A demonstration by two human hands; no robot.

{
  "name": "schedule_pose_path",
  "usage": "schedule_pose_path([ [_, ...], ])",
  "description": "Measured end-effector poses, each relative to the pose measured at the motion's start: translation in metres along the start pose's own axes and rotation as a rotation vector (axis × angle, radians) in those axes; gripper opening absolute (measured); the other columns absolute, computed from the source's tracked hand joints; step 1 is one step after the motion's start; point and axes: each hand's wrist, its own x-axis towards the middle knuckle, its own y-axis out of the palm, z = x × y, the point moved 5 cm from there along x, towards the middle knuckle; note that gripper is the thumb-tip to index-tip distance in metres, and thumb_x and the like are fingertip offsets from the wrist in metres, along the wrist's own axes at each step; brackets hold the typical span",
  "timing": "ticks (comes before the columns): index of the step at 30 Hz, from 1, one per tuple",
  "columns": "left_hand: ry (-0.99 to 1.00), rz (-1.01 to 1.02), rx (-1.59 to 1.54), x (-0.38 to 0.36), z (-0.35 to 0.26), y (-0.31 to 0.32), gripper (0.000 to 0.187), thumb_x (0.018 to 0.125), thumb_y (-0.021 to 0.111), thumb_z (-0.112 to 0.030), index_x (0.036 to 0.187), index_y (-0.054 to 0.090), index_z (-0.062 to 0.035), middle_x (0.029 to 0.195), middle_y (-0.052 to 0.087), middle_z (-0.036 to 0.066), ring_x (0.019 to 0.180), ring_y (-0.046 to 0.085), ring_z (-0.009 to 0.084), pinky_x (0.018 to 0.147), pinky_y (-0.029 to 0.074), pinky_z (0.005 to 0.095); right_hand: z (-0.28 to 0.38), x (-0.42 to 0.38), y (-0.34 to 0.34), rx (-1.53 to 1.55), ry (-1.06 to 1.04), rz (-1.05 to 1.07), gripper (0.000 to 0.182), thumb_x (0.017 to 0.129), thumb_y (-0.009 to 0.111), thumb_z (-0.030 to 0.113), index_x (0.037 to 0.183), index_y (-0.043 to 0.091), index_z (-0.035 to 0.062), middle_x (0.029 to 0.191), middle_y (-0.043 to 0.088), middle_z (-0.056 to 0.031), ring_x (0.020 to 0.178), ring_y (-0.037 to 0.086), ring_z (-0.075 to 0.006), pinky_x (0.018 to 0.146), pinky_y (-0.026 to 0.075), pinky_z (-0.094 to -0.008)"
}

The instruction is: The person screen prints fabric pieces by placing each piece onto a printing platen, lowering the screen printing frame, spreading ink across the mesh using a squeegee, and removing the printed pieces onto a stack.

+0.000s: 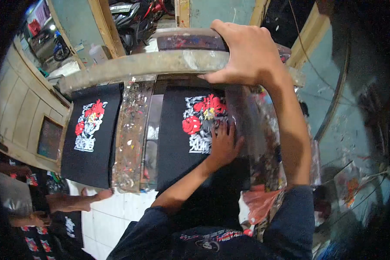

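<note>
My right hand [251, 54] grips a screen frame [147, 63] raised above the printing bench, its thumb below the near bar and its fingers over the far one. Below it, my left hand [224, 143] lies on a black cloth [175, 160] with its fingers spread, touching the right part of a red, white and yellow print [199, 123]. A second black cloth [69, 160] with the same print lies to the left, past a paint-spotted board [132, 130].
At the lower left, another person's hands [80, 201] reach in near more printed black cloths [69, 238]. Motorcycles [138, 17] stand beyond the doorway. A red plastic bag [262, 201] lies by my right sleeve. A paint-marked wall [355, 130] runs along the right.
</note>
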Motion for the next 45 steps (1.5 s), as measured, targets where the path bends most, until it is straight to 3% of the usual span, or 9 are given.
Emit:
schedule_pose_path([
  [6,0.242,0.149,-0.524,0.042,-0.018,-0.022,0.062,0.101,0.061,-0.046,0.146,0.054,-0.0037,0.132,0.063,0.029,0.122,0.060,0.0448,0.106,0.044,0.0530,-0.023,0.040,-0.010,-0.080,0.032,0.022,0.098,0.061,0.085,0.065,0.136,0.063,0.0055,0.116,0.073,-0.0239,0.100,0.073,-0.0410,0.090,0.057,-0.0492],
  [8,0.256,0.181,-0.544,0.083,0.031,-0.019,0.051,0.097,0.067,-0.041,0.131,0.065,-0.0027,0.116,0.071,0.025,0.110,0.066,0.0424,0.096,0.052,0.0508,-0.036,0.059,-0.015,0.003,0.049,0.102,0.086,0.059,0.081,0.067,0.107,0.071,-0.0040,0.100,0.074,-0.0275,0.093,0.072,-0.0427,0.086,0.058,-0.0467],
  [13,-0.040,-0.022,0.223,0.183,0.234,0.023,0.088,0.093,0.048,-0.077,0.120,0.072,0.0032,0.121,0.071,0.027,0.116,0.065,0.0446,0.108,0.045,0.0549,-0.046,0.077,-0.017,0.041,0.012,0.059,0.089,0.057,0.082,0.068,0.107,0.072,-0.0055,0.107,0.072,-0.0312,0.103,0.070,-0.0453,0.093,0.055,-0.0484],
  [14,-0.183,0.354,0.239,0.199,0.262,0.032,0.095,0.090,0.047,-0.082,0.121,0.071,0.0041,0.121,0.072,0.027,0.115,0.067,0.0448,0.107,0.047,0.0520,-0.055,0.084,-0.012,0.054,0.013,0.060,0.089,0.057,0.082,0.068,0.107,0.072,-0.0054,0.108,0.072,-0.0310,0.103,0.070,-0.0453,0.093,0.055,-0.0484],
  [19,-0.098,0.277,-0.019,0.215,0.274,0.019,0.069,0.084,0.069,-0.069,0.106,0.073,-0.0035,0.106,0.073,0.028,0.106,0.069,0.0444,0.095,0.053,0.0541,-0.063,0.093,-0.017,0.022,0.046,0.083,0.093,0.058,0.082,0.070,0.108,0.072,-0.0078,0.110,0.072,-0.0313,0.105,0.070,-0.0451,0.095,0.055,-0.0461],
  [30,-0.111,-0.149,0.399,0.131,0.169,-0.280,0.039,0.100,0.063,-0.042,0.105,0.075,-0.0048,0.089,0.073,0.026,0.085,0.070,0.0470,0.078,0.055,0.0546,-0.234,0.050,-0.021,0.265,0.023,0.123,0.074,0.061,0.093,0.049,0.105,0.071,-0.0059,0.101,0.076,-0.0204,0.092,0.071,-0.0289,0.086,0.054,-0.0386],
  [37,-0.509,-0.191,0.930,-0.013,0.237,-0.446,0.044,0.096,0.070,-0.038,0.120,0.066,-0.0015,0.117,0.069,0.021,0.113,0.064,0.0390,0.099,0.046,0.0486,-0.354,0.052,0.021,0.390,0.094,0.036,0.099,0.067,0.095,0.037,0.150,0.048,0.0103,0.143,0.057,-0.0182,0.130,0.056,-0.0280,0.112,0.043,-0.0395],
  [42,-0.325,-0.154,0.385,0.001,0.055,-0.257,0.064,0.084,0.081,-0.029,0.134,0.057,0.0021,0.133,0.061,0.025,0.122,0.059,0.0431,0.105,0.045,0.0514,-0.332,0.039,-0.014,0.346,0.047,0.035,0.086,0.067,0.094,0.039,0.137,0.057,0.0054,0.127,0.065,-0.0161,0.113,0.062,-0.0267,0.101,0.048,-0.0389],
  [45,-0.128,0.282,0.217,-0.025,-0.017,-0.115,0.104,0.082,0.078,-0.059,0.153,0.039,0.0063,0.158,0.040,0.029,0.149,0.036,0.0456,0.125,0.027,0.0529,-0.274,0.029,-0.057,0.356,0.080,0.092,0.072,0.066,0.093,0.044,0.117,0.071,-0.0028,0.104,0.075,-0.0146,0.092,0.069,-0.0271,0.087,0.053,-0.0386],
])
